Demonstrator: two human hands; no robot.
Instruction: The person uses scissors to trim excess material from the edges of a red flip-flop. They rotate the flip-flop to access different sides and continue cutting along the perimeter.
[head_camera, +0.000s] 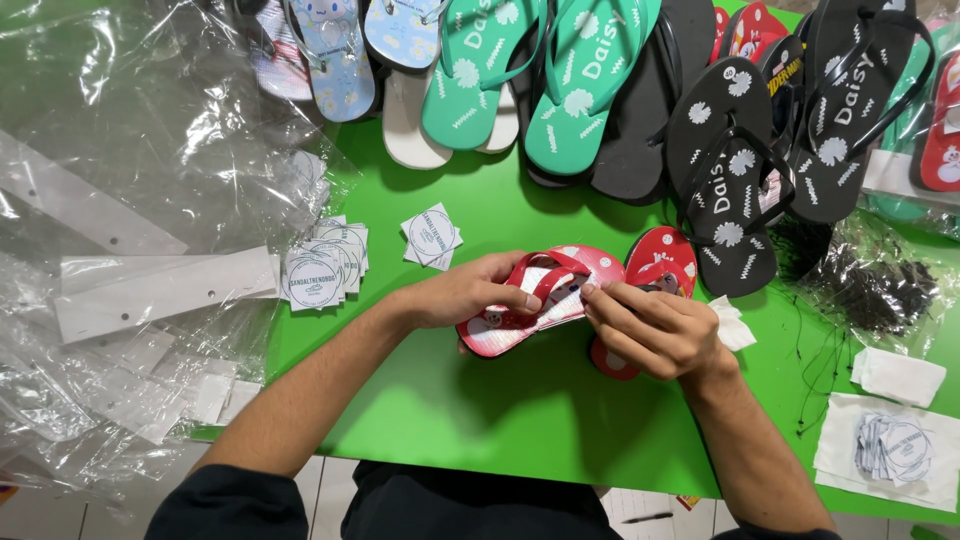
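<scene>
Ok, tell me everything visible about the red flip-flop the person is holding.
The red flip-flop is small, with a red sole that looks like foam, a white printed footbed and a red Y-shaped strap. It lies roughly level over the green table, toe to the right. The left hand grips its heel end from above, thumb by the strap; the right hand pinches the strap near the toe. A second red flip-flop lies partly behind it.

Support surface: green table. At far edge, rows of flip-flops: teal pair, black pair, light-blue pair. L side: clear plastic bags w/ white card strips; centre: stacks of square paper tags; R side: black string bundle, more tags.
</scene>
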